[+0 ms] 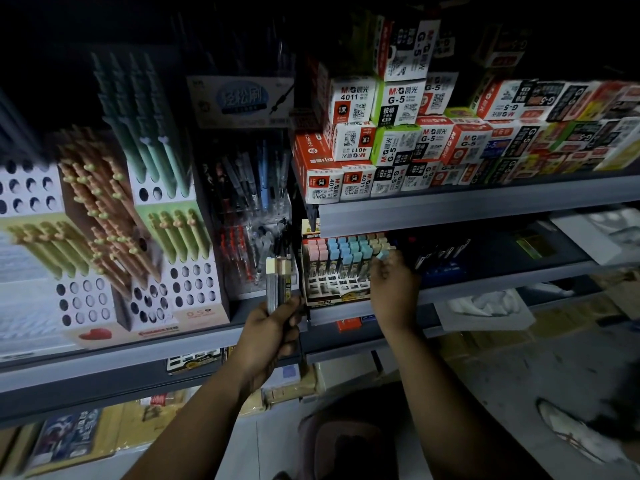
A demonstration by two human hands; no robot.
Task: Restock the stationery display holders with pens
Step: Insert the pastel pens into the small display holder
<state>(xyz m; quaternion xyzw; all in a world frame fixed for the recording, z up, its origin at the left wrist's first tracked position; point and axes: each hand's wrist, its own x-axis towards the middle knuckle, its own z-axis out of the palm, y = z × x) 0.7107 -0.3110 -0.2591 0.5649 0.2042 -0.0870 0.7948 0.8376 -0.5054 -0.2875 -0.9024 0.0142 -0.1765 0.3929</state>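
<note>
Currently slotting: left hand [273, 327] grip clamped on bundle of slim cream-capped pens [276, 282]; right hand [394, 287] pinching pale-blue-capped pen [382, 254] at 3 o'clock edge of white grid holder [330, 287]. Next, likely: seat upright, free slot.

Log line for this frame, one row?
left hand: holds tubes | right hand: pinches blue-capped tube at holder | holder: front slots empty

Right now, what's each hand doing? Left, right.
Left hand: closed, gripping a bundle of slim pens.
Right hand: pinching a blue-capped pen at the grid holder.
</note>
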